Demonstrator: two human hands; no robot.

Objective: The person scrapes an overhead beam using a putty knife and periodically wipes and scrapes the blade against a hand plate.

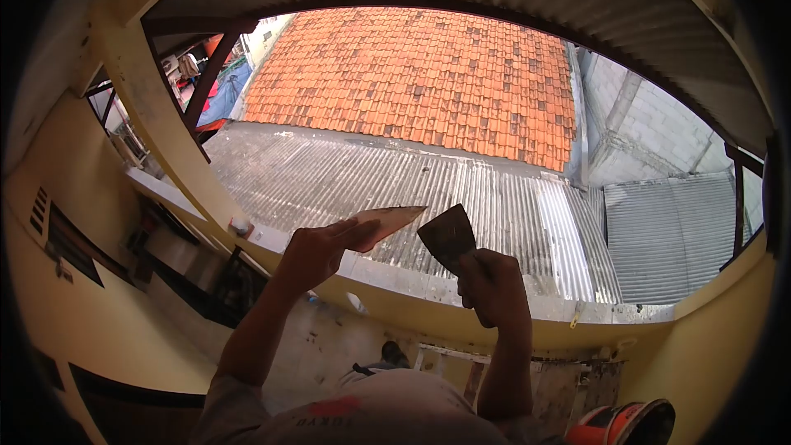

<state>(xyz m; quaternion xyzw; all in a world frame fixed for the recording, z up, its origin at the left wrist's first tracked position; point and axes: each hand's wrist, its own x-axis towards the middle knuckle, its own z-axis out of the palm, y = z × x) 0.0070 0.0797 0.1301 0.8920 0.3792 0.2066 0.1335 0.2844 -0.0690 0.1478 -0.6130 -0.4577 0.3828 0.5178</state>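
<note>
Shirt (404,404) nearest; in front of ledge (395,276), left hand (317,255) clamped on pale plate (390,222), right hand (494,284) on scraper (447,236), probably to leave edges free.

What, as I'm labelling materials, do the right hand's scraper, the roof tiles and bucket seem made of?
Scraper: probably metal, dull and dark; broad, flat blade.
Roof tiles: likely clay, matte; orange with dark patches.
Bucket: perhaps plastic; bright orange, finish unclear.
</note>
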